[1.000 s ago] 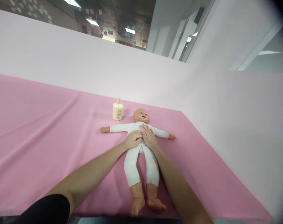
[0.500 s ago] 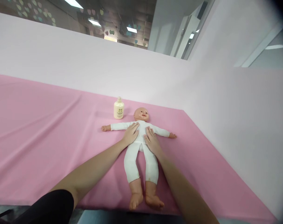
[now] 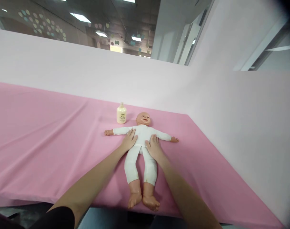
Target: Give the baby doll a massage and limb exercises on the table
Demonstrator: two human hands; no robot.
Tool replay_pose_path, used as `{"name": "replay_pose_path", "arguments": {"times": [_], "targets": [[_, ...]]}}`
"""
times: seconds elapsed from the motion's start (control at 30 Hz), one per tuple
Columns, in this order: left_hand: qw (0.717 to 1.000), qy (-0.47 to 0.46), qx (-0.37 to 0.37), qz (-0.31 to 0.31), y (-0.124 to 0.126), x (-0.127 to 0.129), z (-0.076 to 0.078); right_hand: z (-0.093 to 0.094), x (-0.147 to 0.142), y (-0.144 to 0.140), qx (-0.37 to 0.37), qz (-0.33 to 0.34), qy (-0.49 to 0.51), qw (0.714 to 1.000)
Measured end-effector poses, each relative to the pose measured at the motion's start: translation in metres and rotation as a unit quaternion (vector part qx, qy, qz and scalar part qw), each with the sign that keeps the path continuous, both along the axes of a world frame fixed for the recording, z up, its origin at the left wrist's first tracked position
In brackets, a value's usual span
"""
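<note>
Pink cloth [image 3: 51, 152] is draped over the table's near edge; the doll's feet [image 3: 142, 200] sit just at that edge. Doll [image 3: 141, 135] is laid face up on the cloth, arms spread, legs toward the camera. Left hand [image 3: 128, 142] is laid flat, fingers released, on the doll's left flank; right hand [image 3: 154, 148] is laid flat on its other flank. Nothing is gripped.

Risks, judged: the cloth can be slid or bunched by a sideways push, so the doll could be dragged toward the edge. Bottle [image 3: 121, 115] is stood upright just beside the head and could be knocked over by a forward stroke. White wall [image 3: 87, 73] is behind.
</note>
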State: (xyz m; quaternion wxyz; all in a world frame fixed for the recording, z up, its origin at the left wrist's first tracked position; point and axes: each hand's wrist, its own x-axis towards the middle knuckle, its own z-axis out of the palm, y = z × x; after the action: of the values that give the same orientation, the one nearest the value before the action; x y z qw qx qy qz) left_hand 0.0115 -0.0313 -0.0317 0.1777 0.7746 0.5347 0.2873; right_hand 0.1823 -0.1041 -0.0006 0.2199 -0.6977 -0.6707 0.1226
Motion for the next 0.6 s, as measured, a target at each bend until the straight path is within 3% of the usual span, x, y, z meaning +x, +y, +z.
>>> {"name": "replay_pose_path", "arguments": {"times": [0.1,0.2,0.27,0.33,0.47,0.6], "targets": [[0.999,0.033,0.028,-0.020,-0.001,-0.003,-0.008,0.006,-0.019,-0.021,0.001,0.033,-0.032,0.999],[0.989,0.073,0.092,-0.091,-0.005,-0.005,-0.012,0.012,-0.031,-0.033,0.034,0.159,-0.052,0.985],[0.978,0.092,0.122,-0.143,-0.012,-0.005,-0.008,0.016,-0.030,-0.031,0.047,0.230,-0.045,0.971],[0.978,0.090,0.104,-0.158,-0.020,-0.003,0.001,0.019,-0.023,-0.020,0.046,0.260,-0.024,0.964],[0.987,0.069,0.036,-0.140,-0.029,-0.003,0.021,0.015,0.001,0.011,0.054,0.210,0.003,0.976],[0.992,0.063,0.032,-0.104,-0.020,-0.015,0.024,-0.001,0.025,0.034,0.046,0.106,0.023,0.993]]}}
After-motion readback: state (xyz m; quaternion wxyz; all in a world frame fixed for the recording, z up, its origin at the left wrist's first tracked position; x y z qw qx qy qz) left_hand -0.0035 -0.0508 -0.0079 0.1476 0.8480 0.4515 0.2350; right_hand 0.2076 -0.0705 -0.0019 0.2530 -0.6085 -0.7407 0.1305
